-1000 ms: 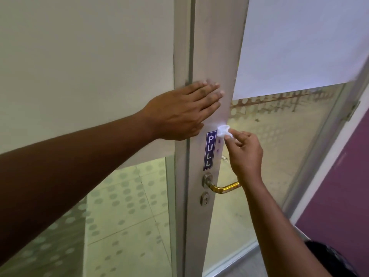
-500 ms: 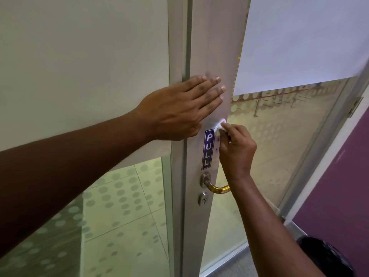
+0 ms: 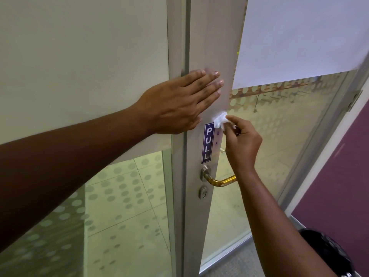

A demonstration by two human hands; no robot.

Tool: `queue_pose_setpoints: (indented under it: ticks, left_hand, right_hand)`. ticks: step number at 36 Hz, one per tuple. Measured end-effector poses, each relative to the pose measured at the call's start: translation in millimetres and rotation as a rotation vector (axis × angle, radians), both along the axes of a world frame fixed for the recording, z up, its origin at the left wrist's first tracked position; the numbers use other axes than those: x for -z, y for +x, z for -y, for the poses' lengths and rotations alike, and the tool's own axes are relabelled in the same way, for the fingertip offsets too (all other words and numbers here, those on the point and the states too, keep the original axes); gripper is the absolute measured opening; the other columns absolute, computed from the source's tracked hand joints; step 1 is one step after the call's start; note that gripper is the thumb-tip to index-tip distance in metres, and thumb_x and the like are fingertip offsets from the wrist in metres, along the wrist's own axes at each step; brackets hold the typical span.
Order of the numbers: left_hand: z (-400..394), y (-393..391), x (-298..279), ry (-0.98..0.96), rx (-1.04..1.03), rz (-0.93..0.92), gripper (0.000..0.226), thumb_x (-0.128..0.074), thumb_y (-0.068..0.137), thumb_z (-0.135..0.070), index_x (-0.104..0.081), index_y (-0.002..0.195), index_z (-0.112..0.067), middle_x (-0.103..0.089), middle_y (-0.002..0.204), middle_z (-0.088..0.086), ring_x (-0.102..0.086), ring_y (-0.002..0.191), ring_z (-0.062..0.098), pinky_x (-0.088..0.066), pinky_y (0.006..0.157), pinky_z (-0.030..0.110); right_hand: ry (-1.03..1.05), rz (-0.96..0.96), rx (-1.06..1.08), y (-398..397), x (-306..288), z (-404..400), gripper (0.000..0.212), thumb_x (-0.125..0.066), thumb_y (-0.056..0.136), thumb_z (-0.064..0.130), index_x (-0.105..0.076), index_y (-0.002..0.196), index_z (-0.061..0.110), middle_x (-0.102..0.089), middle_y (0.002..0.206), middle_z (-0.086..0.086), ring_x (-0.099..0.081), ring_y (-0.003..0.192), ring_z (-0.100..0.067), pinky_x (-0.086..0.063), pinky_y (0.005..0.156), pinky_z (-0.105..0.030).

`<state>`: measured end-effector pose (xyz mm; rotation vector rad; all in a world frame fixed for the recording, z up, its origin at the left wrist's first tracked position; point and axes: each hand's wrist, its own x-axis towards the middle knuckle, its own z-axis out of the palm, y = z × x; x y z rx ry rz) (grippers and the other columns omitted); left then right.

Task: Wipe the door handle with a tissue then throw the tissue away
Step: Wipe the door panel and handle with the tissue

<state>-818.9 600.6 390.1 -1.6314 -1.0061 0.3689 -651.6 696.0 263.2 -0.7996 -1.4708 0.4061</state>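
A glass door with a pale metal stile (image 3: pixel 211 47) stands in front of me. Its brass lever handle (image 3: pixel 220 181) juts right from a silver rose, with a keyhole just below it. My right hand (image 3: pixel 242 144) pinches a small crumpled white tissue (image 3: pixel 220 121) and presses it on the stile, just above a blue PULL sticker (image 3: pixel 207 142) and well above the handle. My right wrist hides the handle's outer end. My left hand (image 3: pixel 179 102) lies flat, fingers spread, against the stile and the frame beside it.
A white sheet of paper (image 3: pixel 299 33) covers the upper door glass; frosted dots pattern the glass below. A purple wall (image 3: pixel 343 172) is at the right. A dark round object (image 3: pixel 327 252), perhaps a bin, sits at the bottom right on grey carpet.
My right hand with the tissue has shifted slightly over the stile above the PULL sticker. My left hand stays flat on the door.
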Motion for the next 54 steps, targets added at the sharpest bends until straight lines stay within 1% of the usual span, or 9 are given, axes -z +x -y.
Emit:
queue_pose_setpoints:
  ticks: [6, 12, 14, 19, 25, 30, 36, 47, 54]
  left_hand:
    - [-0.2, 0.0, -0.4, 0.000, 0.003, 0.001, 0.075, -0.006, 0.106, -0.049, -0.005, 0.160, 0.003, -0.006, 0.167, 0.029, -0.007, 0.157, 0.041, -0.014, 0.128, 0.050]
    - [-0.4, 0.5, -0.9, -0.005, 0.015, 0.003, 0.076, -0.003, 0.106, -0.051, -0.002, 0.160, 0.003, -0.004, 0.167, 0.028, -0.005, 0.157, 0.041, -0.013, 0.129, 0.049]
    - [-0.6, -0.1, -0.6, -0.014, 0.015, 0.012, 0.076, -0.002, 0.106, -0.051, 0.002, 0.159, 0.003, -0.002, 0.167, 0.029, -0.004, 0.157, 0.041, -0.012, 0.129, 0.049]
    - [-3.0, -2.0, 0.9, -0.010, 0.010, 0.026, 0.077, -0.002, 0.105, -0.051, 0.003, 0.158, 0.005, 0.000, 0.167, 0.030, -0.002, 0.157, 0.042, -0.011, 0.129, 0.049]
    - [-2.9, -1.5, 0.3, -0.014, 0.008, 0.040, 0.077, -0.003, 0.106, -0.051, 0.000, 0.160, 0.004, 0.000, 0.167, 0.029, -0.002, 0.157, 0.041, -0.012, 0.129, 0.049]
    - [-2.8, -1.9, 1.1, -0.003, 0.025, 0.031, 0.077, -0.003, 0.106, -0.050, -0.003, 0.160, 0.004, -0.003, 0.167, 0.030, -0.004, 0.157, 0.041, -0.014, 0.128, 0.049]
    - [-3.4, -2.4, 1.2, -0.008, 0.020, 0.022, 0.077, -0.003, 0.106, -0.050, 0.000, 0.160, 0.005, -0.001, 0.167, 0.029, -0.002, 0.157, 0.042, -0.012, 0.129, 0.049]
    - [-2.5, -1.4, 0.6, -0.015, -0.002, 0.039, 0.078, -0.003, 0.105, -0.051, 0.002, 0.160, 0.004, 0.003, 0.167, 0.029, 0.002, 0.157, 0.041, -0.011, 0.129, 0.049]
    - [-3.3, -1.8, 1.4, -0.007, 0.013, 0.033, 0.077, -0.003, 0.105, -0.050, 0.001, 0.160, 0.004, 0.001, 0.167, 0.029, 0.000, 0.157, 0.041, -0.010, 0.129, 0.049]
  right_hand:
    - [0.181, 0.107, 0.098, -14.8, 12.0, 0.2, 0.023, -0.068, 0.089, 0.002, -0.073, 0.112, 0.005, -0.068, 0.096, -0.006, -0.062, 0.081, -0.011, -0.056, 0.074, -0.021]
    - [0.172, 0.164, 0.052, -10.4, 28.4, 1.3, 0.025, -0.070, 0.088, 0.001, -0.073, 0.112, 0.006, -0.069, 0.098, -0.005, -0.064, 0.083, -0.012, -0.054, 0.075, -0.017]
    - [0.072, 0.118, 0.005, -1.8, 27.1, 0.7, 0.024, -0.070, 0.087, 0.002, -0.074, 0.109, 0.011, -0.071, 0.098, -0.001, -0.068, 0.085, -0.012, -0.054, 0.078, -0.014]
    - [-0.209, -0.217, -0.090, 12.6, 14.9, -7.9, 0.025, -0.069, 0.091, 0.010, -0.072, 0.112, 0.023, -0.074, 0.102, 0.003, -0.071, 0.093, -0.013, -0.061, 0.084, -0.039]
    - [0.027, 0.156, -0.016, -0.6, 2.3, 3.8, 0.037, -0.066, 0.092, 0.004, -0.064, 0.128, 0.011, -0.061, 0.113, 0.000, -0.057, 0.095, -0.004, -0.046, 0.082, -0.002]
    - [0.199, 0.227, 0.078, -11.9, 16.3, 3.5, 0.028, -0.071, 0.088, 0.003, -0.072, 0.116, 0.007, -0.066, 0.096, -0.006, -0.060, 0.081, -0.011, -0.056, 0.072, -0.022]
    - [0.170, 0.260, 0.149, -12.8, 33.4, 2.9, 0.023, -0.072, 0.089, 0.009, -0.074, 0.112, 0.010, -0.066, 0.088, -0.005, -0.060, 0.069, -0.017, -0.055, 0.057, -0.038]
    - [0.095, 0.203, 0.170, -6.5, 21.3, -6.0, 0.020, -0.073, 0.088, 0.016, -0.076, 0.107, 0.013, -0.073, 0.088, -0.003, -0.066, 0.074, -0.019, -0.056, 0.065, -0.042]
    - [0.025, 0.230, 0.166, -8.5, 40.2, 1.4, 0.018, -0.073, 0.087, 0.017, -0.076, 0.105, 0.014, -0.073, 0.086, -0.001, -0.064, 0.072, -0.014, -0.056, 0.064, -0.036]
